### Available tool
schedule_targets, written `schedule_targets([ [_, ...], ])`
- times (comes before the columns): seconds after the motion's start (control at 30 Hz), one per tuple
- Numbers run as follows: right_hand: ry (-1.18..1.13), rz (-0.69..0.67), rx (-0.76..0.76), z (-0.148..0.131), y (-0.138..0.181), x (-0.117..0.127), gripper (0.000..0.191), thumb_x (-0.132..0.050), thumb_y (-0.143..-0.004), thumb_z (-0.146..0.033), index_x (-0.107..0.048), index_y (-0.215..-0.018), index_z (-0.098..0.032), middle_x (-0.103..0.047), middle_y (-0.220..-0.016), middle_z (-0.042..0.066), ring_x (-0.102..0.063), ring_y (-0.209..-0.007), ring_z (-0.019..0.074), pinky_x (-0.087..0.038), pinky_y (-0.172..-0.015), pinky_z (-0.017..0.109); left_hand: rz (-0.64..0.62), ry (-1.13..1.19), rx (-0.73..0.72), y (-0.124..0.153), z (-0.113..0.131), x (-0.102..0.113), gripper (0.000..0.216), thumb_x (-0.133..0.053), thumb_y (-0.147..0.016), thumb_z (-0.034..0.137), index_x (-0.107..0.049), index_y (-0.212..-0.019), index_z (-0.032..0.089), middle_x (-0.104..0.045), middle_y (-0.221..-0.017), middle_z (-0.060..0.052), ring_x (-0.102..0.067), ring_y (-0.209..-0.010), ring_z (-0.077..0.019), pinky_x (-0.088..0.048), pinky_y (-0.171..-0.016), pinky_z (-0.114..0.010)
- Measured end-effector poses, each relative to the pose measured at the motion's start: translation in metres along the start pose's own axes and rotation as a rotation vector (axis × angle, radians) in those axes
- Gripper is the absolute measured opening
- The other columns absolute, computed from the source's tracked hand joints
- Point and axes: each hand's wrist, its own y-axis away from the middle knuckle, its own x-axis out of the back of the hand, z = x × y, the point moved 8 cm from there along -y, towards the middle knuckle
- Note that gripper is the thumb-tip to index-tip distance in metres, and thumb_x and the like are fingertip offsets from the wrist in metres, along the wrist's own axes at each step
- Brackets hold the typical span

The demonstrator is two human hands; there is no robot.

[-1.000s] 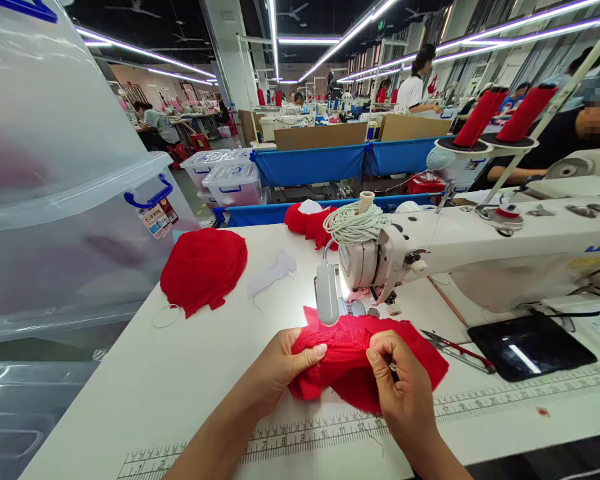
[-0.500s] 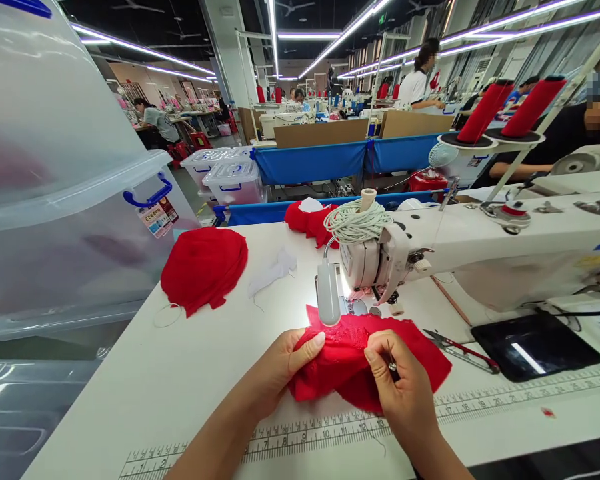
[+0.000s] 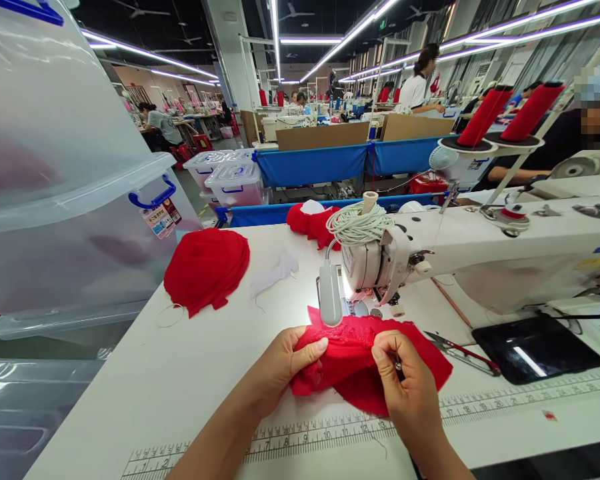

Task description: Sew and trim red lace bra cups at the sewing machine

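Observation:
A piece of red fabric with a lacy strip (image 3: pixel 350 373) hangs between my two hands, in front of the sewing machine's needle area. My left hand (image 3: pixel 293 360) grips its left end, thumb pressed on top. At the right end, my right hand (image 3: pixel 405 377) pinches the upper edge between thumb and forefinger. A small dark metallic object (image 3: pixel 398 365) shows among the curled fingers of that hand; its kind is unclear. Just beyond the fabric stands the white sewing machine (image 3: pixel 430 243), with a lamp (image 3: pixel 331 297) shining by its needle.
A red fabric pile (image 3: pixel 207 270) and a white scrap (image 3: pixel 277 272) lie to the left. Thread snips (image 3: pixel 465 352) and a black tablet (image 3: pixel 537 347) lie on the right. A printed ruler (image 3: pixel 320 437) crosses the table's front. Clear plastic boxes (image 3: pixel 70 267) stand at left.
My right hand has shifted slightly right, and the red fabric between the hands looks stretched a little straighter. My left hand keeps its grip.

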Motion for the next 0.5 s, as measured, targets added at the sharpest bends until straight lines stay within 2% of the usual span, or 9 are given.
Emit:
schedule_targets([
  [0.1, -0.028, 0.016, -0.068, 0.001, 0.0006, 0.0006, 0.02, -0.051, -0.091, -0.032, -0.05, -0.073, -0.022, -0.054, -0.073, 0.001, -0.05, -0.066, 0.015, -0.038, -0.053, 0.024, -0.01, -0.029, 0.012, 0.0008, -0.0013, 0.0004, 0.041, -0.069, -0.071, 0.055, -0.055, -0.071, 0.016, -0.052, -0.058, 0.001, -0.044, -0.047, -0.009, -0.035, -0.043, -0.02],
  [0.27, -0.038, 0.037, -0.082, -0.0006, 0.0002, 0.0019, 0.021, -0.052, -0.089, -0.033, -0.051, -0.071, -0.022, -0.054, -0.071, 0.001, -0.049, -0.065, 0.0152, -0.038, -0.054, 0.025, -0.031, 0.04, -0.034, 0.0024, 0.0036, -0.0011, 0.043, -0.06, -0.079, 0.054, -0.05, -0.064, 0.016, -0.048, -0.057, 0.002, -0.041, -0.049, -0.0079, -0.035, -0.048, -0.02],
  [0.37, -0.028, 0.034, -0.09, 0.0004, -0.0006, 0.0021, 0.023, -0.053, -0.089, -0.035, -0.051, -0.071, -0.021, -0.053, -0.07, 0.0, -0.048, -0.063, 0.0149, -0.038, -0.053, 0.025, -0.043, 0.063, -0.035, 0.0026, 0.0038, -0.0017, 0.045, -0.057, -0.081, 0.055, -0.044, -0.06, 0.017, -0.045, -0.051, 0.003, -0.036, -0.045, -0.0074, -0.031, -0.045, -0.02],
  [0.5, -0.017, 0.04, -0.084, 0.0003, -0.0006, 0.0024, 0.024, -0.054, -0.088, -0.037, -0.051, -0.07, -0.021, -0.055, -0.071, 0.001, -0.049, -0.064, 0.0152, -0.039, -0.054, 0.025, -0.032, 0.072, -0.027, 0.0015, 0.0018, 0.0003, 0.043, -0.058, -0.081, 0.053, -0.044, -0.061, 0.017, -0.043, -0.051, 0.004, -0.034, -0.044, -0.0071, -0.029, -0.044, -0.02],
])
